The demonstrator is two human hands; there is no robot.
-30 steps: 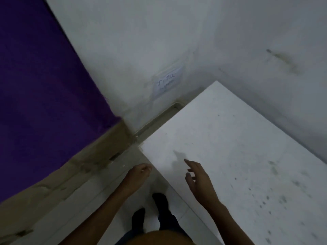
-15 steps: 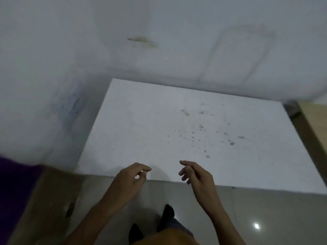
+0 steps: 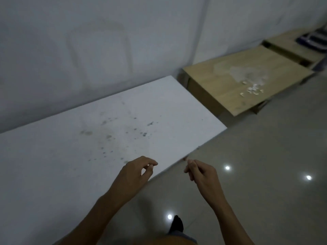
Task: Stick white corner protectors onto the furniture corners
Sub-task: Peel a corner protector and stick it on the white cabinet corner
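I'm holding both hands, left (image 3: 136,171) and right (image 3: 201,172), loosely curled and empty, eyeing the light, stiff corner protectors (image 3: 252,89) at two o'clock, best pinched by their edges.

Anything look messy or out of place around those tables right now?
Yes: small white bits lie scattered beside a crumpled clear plastic sheet on the light wooden table. The white tabletop has dark specks mid-surface.

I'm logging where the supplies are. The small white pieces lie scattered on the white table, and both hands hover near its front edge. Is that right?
Not quite. In the head view the small white pieces lie on the wooden table further along the wall, not on the white table. The rest holds: the left hand and right hand are near the white table's front edge.
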